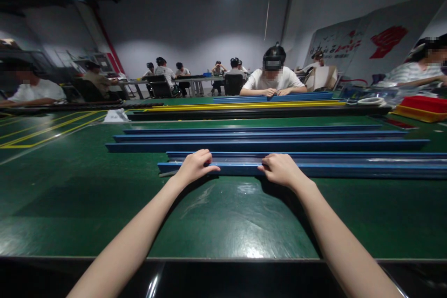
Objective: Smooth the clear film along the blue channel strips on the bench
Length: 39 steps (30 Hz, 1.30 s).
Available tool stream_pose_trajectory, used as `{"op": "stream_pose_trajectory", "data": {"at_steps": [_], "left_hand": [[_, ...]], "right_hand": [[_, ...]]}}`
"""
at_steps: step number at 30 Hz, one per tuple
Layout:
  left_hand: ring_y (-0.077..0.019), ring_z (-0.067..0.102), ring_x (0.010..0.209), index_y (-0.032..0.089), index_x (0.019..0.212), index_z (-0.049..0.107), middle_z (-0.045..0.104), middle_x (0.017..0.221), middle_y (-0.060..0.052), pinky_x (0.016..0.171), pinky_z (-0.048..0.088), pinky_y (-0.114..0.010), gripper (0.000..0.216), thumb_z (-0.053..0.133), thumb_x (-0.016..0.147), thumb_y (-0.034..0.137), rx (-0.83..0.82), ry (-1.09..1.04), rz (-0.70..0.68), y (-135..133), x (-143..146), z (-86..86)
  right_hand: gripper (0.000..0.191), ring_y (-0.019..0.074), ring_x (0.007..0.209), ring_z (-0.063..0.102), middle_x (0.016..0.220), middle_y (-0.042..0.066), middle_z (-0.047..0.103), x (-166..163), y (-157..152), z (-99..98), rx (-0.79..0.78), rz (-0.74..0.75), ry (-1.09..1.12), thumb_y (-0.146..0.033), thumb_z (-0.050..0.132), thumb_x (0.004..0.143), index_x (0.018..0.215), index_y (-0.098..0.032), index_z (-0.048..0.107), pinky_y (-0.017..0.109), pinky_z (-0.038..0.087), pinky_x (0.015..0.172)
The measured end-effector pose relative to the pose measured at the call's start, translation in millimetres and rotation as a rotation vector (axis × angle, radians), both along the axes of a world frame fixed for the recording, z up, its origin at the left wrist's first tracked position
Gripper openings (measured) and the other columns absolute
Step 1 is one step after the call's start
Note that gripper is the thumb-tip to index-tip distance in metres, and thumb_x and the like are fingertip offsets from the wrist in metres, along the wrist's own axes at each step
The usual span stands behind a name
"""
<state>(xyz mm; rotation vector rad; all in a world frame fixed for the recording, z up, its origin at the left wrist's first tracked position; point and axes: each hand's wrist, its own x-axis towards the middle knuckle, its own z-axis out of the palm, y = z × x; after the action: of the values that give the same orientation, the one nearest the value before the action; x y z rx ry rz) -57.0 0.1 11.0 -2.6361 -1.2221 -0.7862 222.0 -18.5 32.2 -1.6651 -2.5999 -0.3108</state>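
A long blue channel profile [349,169] lies lengthwise across the table in front of me, its raised walls running left to right. Near its left end, my left hand [195,167] is closed over the near wall, thumb outside and fingers curled toward the groove. My right hand [280,168] grips the same wall further right, its thumb also on the outer face. The curled fingertips are partly hidden, so I cannot tell whether they press something small in the groove. A thin grey strip [168,173] pokes out by the channel's left end.
Beyond it lie more blue channels [265,145] on the green table [223,223]. Further back are a yellow strip [244,106] and black profiles [261,114]. A person across the table handles another blue piece [272,98]. Red and yellow trays [421,109] stand at right.
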Motion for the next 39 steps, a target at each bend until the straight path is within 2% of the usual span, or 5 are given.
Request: {"op": "stream_pose_trajectory", "data": {"at_steps": [15, 19, 23, 27, 39], "left_hand": [[-0.0089, 0.040, 0.056, 0.016, 0.058, 0.045, 0.044, 0.059, 0.003, 0.053, 0.030, -0.021, 0.040, 0.056, 0.073, 0.052, -0.005, -0.098, -0.047, 6.2, -2.4, -4.9], [-0.0091, 0.040, 0.055, 0.016, 0.058, 0.044, 0.044, 0.059, 0.003, 0.053, 0.030, -0.021, 0.040, 0.055, 0.074, 0.052, 0.004, -0.080, -0.034, 5.5, -1.5, -4.4], [-0.0101, 0.041, 0.058, 0.017, 0.061, 0.046, 0.045, 0.061, 0.003, 0.054, 0.030, -0.022, 0.040, 0.053, 0.075, 0.053, 0.009, -0.044, -0.006, 3.0, 0.2, -3.1], [-0.0102, 0.042, 0.059, 0.017, 0.063, 0.047, 0.047, 0.064, 0.002, 0.054, 0.031, -0.021, 0.038, 0.051, 0.077, 0.052, -0.005, -0.004, 0.012, 0.6, 1.1, -1.5], [-0.0107, 0.045, 0.062, 0.017, 0.069, 0.050, 0.051, 0.070, 0.001, 0.056, 0.032, -0.021, 0.031, 0.053, 0.078, 0.046, -0.030, 0.053, -0.008, -2.2, 0.0, 4.5]], "right_hand": [[0.040, 0.0189, 0.077, 0.061, 0.081, 0.009, 0.067, -1.6, -2.2, 0.7, 0.012, 0.006, 0.030, -0.042, 0.035, 0.086, 0.075, -0.017, 0.064, 0.025, 0.032, 0.058], [0.039, 0.0176, 0.080, 0.060, 0.086, 0.008, 0.066, -14.9, -2.7, -4.2, 0.055, 0.073, 0.073, -0.045, 0.033, 0.087, 0.084, -0.018, 0.060, 0.024, 0.032, 0.060], [0.030, 0.0171, 0.082, 0.059, 0.089, 0.008, 0.065, -31.8, -2.1, -12.5, 0.121, 0.150, 0.095, -0.042, 0.041, 0.086, 0.090, -0.017, 0.057, 0.024, 0.033, 0.061], [0.026, 0.0160, 0.080, 0.058, 0.085, 0.007, 0.065, -37.3, -0.2, -15.3, 0.151, 0.138, 0.103, -0.038, 0.043, 0.086, 0.085, -0.017, 0.058, 0.023, 0.031, 0.060], [0.029, 0.0161, 0.073, 0.059, 0.079, 0.005, 0.066, -25.8, 0.9, -4.4, 0.124, 0.090, 0.093, -0.040, 0.043, 0.083, 0.073, -0.018, 0.059, 0.026, 0.022, 0.053]]}}
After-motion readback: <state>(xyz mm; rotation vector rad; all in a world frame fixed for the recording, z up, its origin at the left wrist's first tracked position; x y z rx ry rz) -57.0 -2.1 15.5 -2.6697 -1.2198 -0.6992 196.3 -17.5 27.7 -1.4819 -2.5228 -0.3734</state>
